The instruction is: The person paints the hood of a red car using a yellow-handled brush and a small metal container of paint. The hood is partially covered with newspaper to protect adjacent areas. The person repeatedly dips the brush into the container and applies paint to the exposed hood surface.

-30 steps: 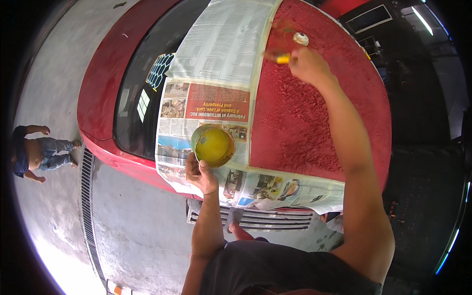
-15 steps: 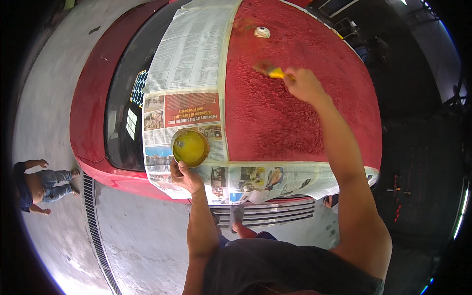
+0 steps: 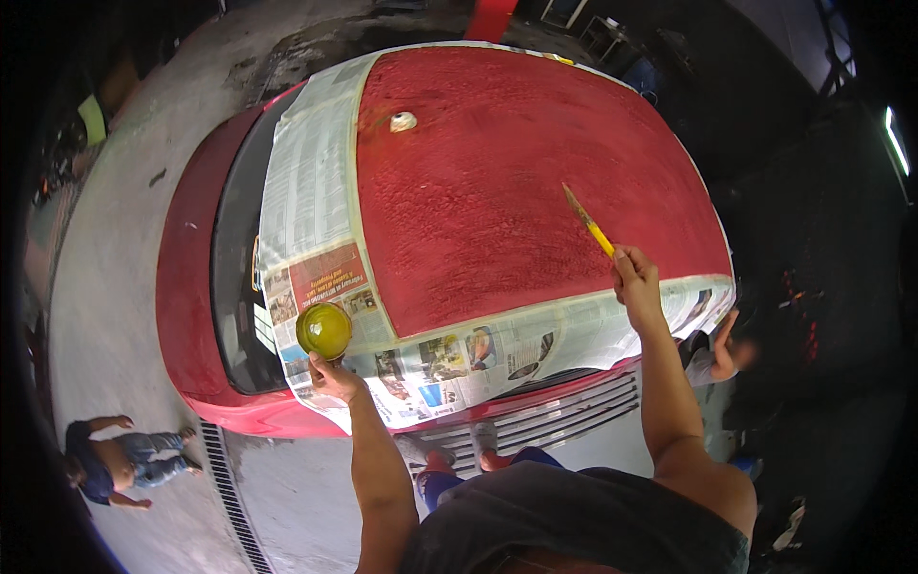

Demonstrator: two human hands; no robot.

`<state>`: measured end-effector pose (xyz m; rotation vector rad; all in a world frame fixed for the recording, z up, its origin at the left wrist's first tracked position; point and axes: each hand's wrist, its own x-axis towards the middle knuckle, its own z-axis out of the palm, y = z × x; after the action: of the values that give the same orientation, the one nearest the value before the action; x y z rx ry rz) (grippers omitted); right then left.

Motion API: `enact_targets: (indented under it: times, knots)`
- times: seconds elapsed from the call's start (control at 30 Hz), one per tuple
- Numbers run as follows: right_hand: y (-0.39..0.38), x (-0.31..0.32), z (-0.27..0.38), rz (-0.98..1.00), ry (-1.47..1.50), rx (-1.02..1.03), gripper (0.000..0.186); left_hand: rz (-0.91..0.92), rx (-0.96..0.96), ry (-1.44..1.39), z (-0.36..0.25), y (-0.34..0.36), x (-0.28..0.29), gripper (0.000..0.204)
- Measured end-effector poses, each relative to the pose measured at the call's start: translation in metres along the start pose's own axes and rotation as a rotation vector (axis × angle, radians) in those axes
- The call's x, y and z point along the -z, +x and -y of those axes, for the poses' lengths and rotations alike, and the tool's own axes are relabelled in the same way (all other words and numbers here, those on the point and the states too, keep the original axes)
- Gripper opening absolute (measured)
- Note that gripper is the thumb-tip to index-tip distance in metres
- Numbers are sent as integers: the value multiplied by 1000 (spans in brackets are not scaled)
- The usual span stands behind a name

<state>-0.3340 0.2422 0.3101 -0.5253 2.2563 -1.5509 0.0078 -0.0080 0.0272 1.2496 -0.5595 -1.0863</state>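
My left hand (image 3: 333, 377) grips a round container (image 3: 323, 331) of yellow-green liquid near the car's left side, above newspaper sheets (image 3: 311, 206). In my right hand (image 3: 635, 277) is a paintbrush (image 3: 598, 232) with a yellow handle, its bristles pointing away from me over the red car roof (image 3: 497, 210). Whether the bristles touch the roof I cannot tell. The roof's surface looks wrinkled and blistered, smoother towards the far side. A small white-topped fitting (image 3: 403, 121) sits near the roof's far left corner. Newspaper and tape border the roof along its left and near edges.
A dark windshield (image 3: 239, 277) and red hood (image 3: 186, 277) lie left of the newspaper. A person (image 3: 124, 459) stands on the concrete at lower left, by a drain grate (image 3: 229, 488). Another person (image 3: 717, 354) is close to the car's near right corner. Slatted metal (image 3: 574, 411) lies under my feet.
My right hand and the brush have moved nearer to me, and the brush now shows edge-on. The container has shifted slightly left and down in view. My viewpoint has turned, bringing more surroundings into view.
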Motion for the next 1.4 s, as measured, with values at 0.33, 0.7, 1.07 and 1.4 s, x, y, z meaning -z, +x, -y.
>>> enact_targets:
  times: [0.33,0.7,1.07,1.4]
  knots:
    - [-35,62,-37,6,533,-218,20,90,-4,-95,-80,-68,-23,52]
    - [-24,114,-62,54,711,-183,20,310,204,-9,-117,-200,-40,40]
    - [-19,159,-63,68,716,-124,15,431,363,66,-137,-258,-58,49]
    - [-60,196,-57,-108,641,-95,18,537,515,111,-137,-270,-56,69]
